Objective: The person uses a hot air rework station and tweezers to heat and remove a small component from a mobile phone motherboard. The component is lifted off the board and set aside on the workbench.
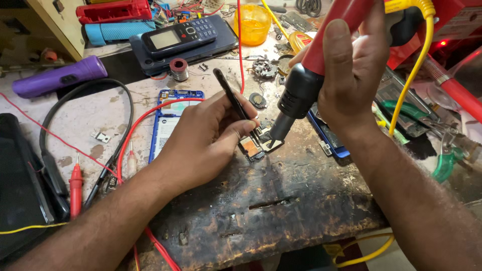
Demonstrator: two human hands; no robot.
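Small PCB (253,146) flat on bench, under nozzle (281,126).

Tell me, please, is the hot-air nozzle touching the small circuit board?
Cannot tell: in the head view the nozzle tip overlaps the circuit board, showing neither gap nor contact plainly.

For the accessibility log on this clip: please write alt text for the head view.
Right hand aims a red hot-air gun at a small circuit board while the left hand steadies it with black tweezers on a scorched workbench cluttered with phones, wires and tools.
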